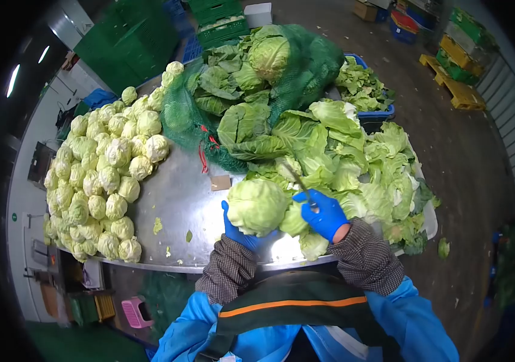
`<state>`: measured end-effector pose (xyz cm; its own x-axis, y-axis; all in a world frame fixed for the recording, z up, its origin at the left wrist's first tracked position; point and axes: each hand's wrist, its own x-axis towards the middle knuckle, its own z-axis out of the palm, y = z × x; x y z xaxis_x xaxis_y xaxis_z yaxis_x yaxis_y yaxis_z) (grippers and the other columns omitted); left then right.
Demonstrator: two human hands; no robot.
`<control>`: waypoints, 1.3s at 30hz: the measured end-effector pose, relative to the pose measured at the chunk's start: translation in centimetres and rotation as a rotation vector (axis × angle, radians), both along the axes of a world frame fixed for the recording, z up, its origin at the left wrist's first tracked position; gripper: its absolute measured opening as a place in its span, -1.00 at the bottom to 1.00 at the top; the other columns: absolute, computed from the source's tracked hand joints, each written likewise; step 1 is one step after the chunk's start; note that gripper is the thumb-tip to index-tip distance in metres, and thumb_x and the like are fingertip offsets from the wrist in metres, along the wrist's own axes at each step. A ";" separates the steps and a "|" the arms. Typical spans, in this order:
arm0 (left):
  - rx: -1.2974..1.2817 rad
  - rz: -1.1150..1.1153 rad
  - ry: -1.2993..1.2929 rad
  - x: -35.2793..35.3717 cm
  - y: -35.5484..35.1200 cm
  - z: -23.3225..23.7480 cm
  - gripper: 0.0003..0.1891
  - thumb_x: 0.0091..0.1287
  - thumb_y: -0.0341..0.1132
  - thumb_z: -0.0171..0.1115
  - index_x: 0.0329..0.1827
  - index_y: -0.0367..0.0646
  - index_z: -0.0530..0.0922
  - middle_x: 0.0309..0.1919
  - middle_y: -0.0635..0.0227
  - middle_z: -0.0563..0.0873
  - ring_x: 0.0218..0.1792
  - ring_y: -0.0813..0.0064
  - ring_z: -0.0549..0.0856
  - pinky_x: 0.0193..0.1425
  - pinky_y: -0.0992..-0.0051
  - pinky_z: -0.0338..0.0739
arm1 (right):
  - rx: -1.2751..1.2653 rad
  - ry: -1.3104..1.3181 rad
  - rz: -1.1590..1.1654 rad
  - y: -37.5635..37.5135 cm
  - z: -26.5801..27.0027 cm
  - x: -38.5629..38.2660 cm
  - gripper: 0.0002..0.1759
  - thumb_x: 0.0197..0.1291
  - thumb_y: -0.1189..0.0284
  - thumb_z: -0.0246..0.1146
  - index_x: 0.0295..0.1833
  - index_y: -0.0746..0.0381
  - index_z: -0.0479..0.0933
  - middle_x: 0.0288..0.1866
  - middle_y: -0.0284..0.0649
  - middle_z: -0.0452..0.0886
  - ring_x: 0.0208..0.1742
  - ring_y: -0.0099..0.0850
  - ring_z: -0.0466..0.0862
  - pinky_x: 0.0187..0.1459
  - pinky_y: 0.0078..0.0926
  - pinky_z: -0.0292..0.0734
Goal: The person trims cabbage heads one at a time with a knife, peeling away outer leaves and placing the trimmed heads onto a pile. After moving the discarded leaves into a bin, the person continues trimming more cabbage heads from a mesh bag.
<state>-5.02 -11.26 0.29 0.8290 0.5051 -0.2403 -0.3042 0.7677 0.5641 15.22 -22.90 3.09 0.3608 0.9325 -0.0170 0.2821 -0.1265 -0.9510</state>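
Note:
My left hand (239,234), in a blue glove, cups a pale green cabbage (258,207) from below and the left, above the metal table. In my right hand (326,216), also gloved in blue, is a knife (295,175) whose dark narrow blade points up and away from me. The blade is apart from the cabbage, to its upper right. Loose cabbage leaves (384,196) lie in a wide heap beside and beyond my right hand. A green mesh bag (309,72) lies open at the far side, with leafy cabbages in and before it.
Trimmed cabbages (106,175) are piled on the left of the metal table (167,223). A small brown piece of card (220,183) lies near the middle. Behind the table stand a blue crate (378,113) of leaves and green crates (221,30). A pink stool (137,312) is on the floor.

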 end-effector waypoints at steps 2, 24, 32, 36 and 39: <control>0.505 0.000 0.355 0.8 -0.5 2.2 -0.28 0.18 0.26 0.12 0.35 0.11 0.29 0.25 0.28 0.48 0.25 0.24 0.46 0.43 0.15 0.18 | -0.339 -0.132 -0.043 -0.5 0.1 2.1 -0.52 0.16 0.19 0.28 0.16 0.15 0.51 -0.24 -0.18 0.64 -0.26 -0.49 0.60 -0.18 -0.49 0.51; 0.024 -0.027 0.138 0.4 1.3 1.6 -0.20 0.34 0.32 -0.13 0.43 -0.15 0.20 0.29 0.05 0.44 0.23 0.12 0.52 0.28 0.07 0.45 | -0.161 -0.936 0.197 4.1 7.9 -5.7 -0.22 0.07 -0.03 0.30 0.38 0.03 0.30 -0.06 -0.10 0.55 -0.36 -0.22 0.65 -0.35 -0.40 0.59; -0.339 0.065 0.063 -1.6 2.6 5.5 -0.14 0.24 0.43 -0.22 0.44 -0.02 0.21 0.37 0.10 0.35 0.34 0.06 0.38 0.36 -0.06 0.25 | 0.237 0.072 -0.065 5.3 3.2 -3.1 -0.79 0.19 0.43 0.28 -0.04 0.11 0.58 -0.39 -0.40 0.55 -0.51 -0.61 0.51 -0.53 -0.61 0.42; -0.537 0.217 -0.046 -3.2 4.0 4.8 -0.10 0.21 0.49 -0.27 0.44 0.01 0.21 0.36 0.18 0.39 0.34 0.02 0.39 0.30 -0.13 0.31 | 0.127 0.294 -0.381 6.6 1.4 1.2 -0.66 0.18 0.36 0.31 0.08 0.13 0.52 -0.25 -0.27 0.56 -0.37 -0.56 0.53 -0.32 -0.62 0.49; -1.090 0.053 -0.618 -4.0 4.7 5.3 -0.13 0.20 0.49 -0.32 0.46 0.14 0.19 0.40 0.20 0.31 0.37 0.08 0.33 0.40 -0.04 0.20 | 0.119 0.011 -0.248 7.4 1.6 -1.0 -0.38 0.13 0.18 0.37 0.28 0.13 0.40 -0.16 -0.18 0.57 -0.28 -0.45 0.55 -0.21 -0.52 0.52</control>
<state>-8.98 -6.59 5.56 0.9366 0.3245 -0.1322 -0.3358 0.7232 -0.6035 14.19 -15.50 4.68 0.5791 0.8111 0.0823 0.2457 -0.0773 -0.9663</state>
